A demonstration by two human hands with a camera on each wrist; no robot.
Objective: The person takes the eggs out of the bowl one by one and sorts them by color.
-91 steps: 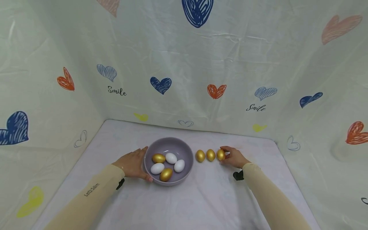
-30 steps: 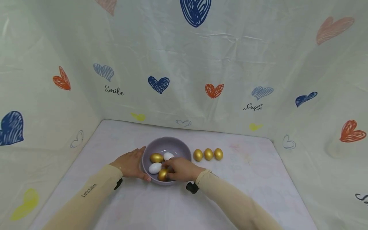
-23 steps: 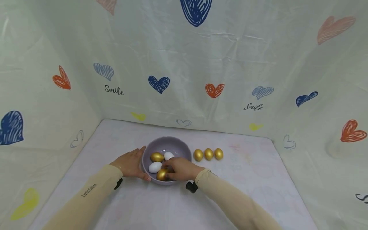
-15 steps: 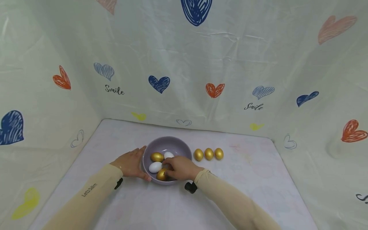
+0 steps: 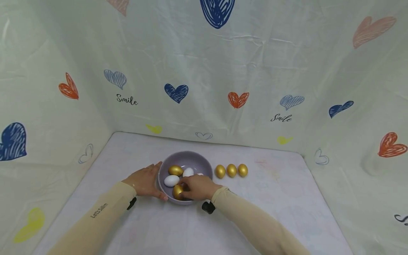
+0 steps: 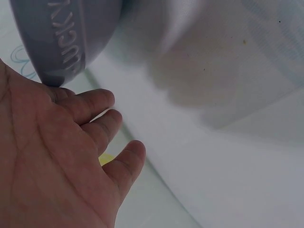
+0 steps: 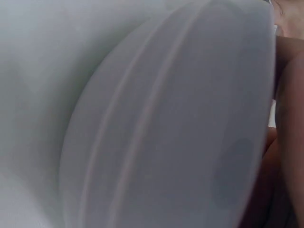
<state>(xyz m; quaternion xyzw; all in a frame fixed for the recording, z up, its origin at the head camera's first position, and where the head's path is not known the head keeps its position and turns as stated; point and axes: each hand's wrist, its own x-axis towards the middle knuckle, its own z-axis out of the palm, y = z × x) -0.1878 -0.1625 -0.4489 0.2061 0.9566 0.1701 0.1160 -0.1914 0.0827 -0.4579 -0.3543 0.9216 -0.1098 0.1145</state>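
In the head view a purple-grey bowl (image 5: 204,161) stands on the table, with two golden and three white eggs inside. My left hand (image 5: 145,181) lies along the bowl's left side with fingers spread; the left wrist view shows them extended beside the outer wall. Reaching into the bowl, my right hand (image 5: 199,187) has thumb and fingertips around the front golden egg (image 5: 177,192). A white egg (image 5: 171,181) and another golden egg (image 5: 175,170) lie left of its fingers. One more white egg (image 5: 188,172) sits behind them, and the third is mostly hidden.
Right of the bowl, three golden eggs (image 5: 231,170) stand in a row on the white-covered table (image 5: 178,230). A curtain (image 5: 204,63) printed with hearts hangs around the table's back and sides. Both wrists carry a small black device (image 5: 208,207).
My right hand has left the rightmost golden egg in the row and gone into the bowl. The eggs there have shifted slightly, the front golden one leftward. My left hand stays by the bowl.
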